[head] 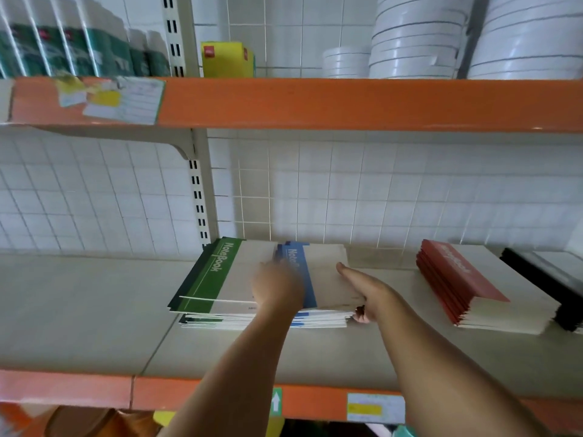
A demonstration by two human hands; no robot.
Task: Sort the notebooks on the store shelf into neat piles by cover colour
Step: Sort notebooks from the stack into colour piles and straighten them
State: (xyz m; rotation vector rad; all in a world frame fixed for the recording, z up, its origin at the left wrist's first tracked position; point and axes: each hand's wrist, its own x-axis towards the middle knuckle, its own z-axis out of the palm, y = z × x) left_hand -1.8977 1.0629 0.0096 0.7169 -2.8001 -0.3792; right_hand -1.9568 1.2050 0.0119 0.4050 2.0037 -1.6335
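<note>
Holding the blue notebook [299, 275] with the right hand [362, 288] gripping its edge, the blurred left hand [274, 288], grip unclear, should square it.

A shop aisle: metal shelves [94, 310] with orange front strips [347, 104] carrying price labels [375, 407], slotted uprights [197, 197] against a white grid back panel, and stock in multiples: stacked notebooks [457, 279], tape rolls [416, 36], boxed goods [227, 59].
</note>
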